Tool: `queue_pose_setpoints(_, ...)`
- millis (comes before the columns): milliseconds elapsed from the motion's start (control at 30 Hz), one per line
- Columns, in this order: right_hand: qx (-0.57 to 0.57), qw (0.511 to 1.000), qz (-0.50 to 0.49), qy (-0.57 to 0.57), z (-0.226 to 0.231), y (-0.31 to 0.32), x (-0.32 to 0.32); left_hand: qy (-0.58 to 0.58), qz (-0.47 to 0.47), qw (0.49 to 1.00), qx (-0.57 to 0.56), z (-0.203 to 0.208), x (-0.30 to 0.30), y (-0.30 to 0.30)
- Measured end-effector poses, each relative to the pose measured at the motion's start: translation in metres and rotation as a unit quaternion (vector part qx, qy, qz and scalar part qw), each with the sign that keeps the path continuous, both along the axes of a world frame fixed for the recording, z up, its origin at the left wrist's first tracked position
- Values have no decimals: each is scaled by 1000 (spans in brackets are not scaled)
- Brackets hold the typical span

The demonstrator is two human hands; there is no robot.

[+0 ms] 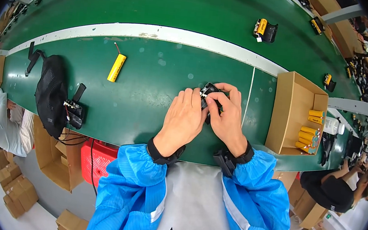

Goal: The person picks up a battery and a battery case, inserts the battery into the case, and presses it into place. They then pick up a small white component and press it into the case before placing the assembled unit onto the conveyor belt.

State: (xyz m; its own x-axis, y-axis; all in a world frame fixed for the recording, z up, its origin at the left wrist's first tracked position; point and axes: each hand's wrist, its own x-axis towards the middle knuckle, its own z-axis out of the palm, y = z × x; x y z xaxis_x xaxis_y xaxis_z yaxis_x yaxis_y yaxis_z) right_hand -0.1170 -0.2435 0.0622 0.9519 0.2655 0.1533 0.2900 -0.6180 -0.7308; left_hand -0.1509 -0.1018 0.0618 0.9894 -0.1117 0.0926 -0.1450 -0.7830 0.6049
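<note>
Both of my hands meet over the green bench around a small black plastic housing (209,90) that has pale parts showing inside. My left hand (183,120), back upward and fingers together, grips its left side. My right hand (228,115) pinches it from the right with thumb and forefinger, the other fingers curled over its far side. What lies under the fingertips is hidden. Left of the hands, a yellow cylindrical battery (116,68) with a thin red wire lies by itself on the bench.
An open cardboard box (278,113) with several yellow batteries (308,136) stands at right, a white bottle (333,126) beyond it. At left lie a black mesh bag (52,94) and an opened black housing (75,115). Past the white rail (157,32), a battery-fitted housing (265,30) sits on the green belt.
</note>
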Motion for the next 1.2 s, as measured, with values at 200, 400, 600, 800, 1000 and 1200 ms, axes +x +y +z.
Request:
queue_pose_setpoints(200, 30, 999, -18, 12, 0, 4, -5, 20, 0, 1000, -11, -1, 1, 1)
queue_pose_setpoints(400, 12, 1000, -19, -8, 1, 5, -7, 16, -1, 1000, -9, -1, 1, 0)
queue_pose_setpoints(600, -13, 999, -20, -33, 1, 8, -8, -6, -22, 1000, -7, -2, 1, 4)
queue_pose_setpoints(800, -47, 995, -39, -77, 4, 19, -5, -23, -10, 999, 25, -7, 0, -2)
queue_pose_setpoints(1000, -28, 997, -75, -23, 6, 22, 1, -21, -15, 999, 23, -5, 1, -2)
queue_pose_setpoints(1200, -13, 997, -81, -6, 6, 19, 3, -28, -33, 999, 31, -4, 3, 0)
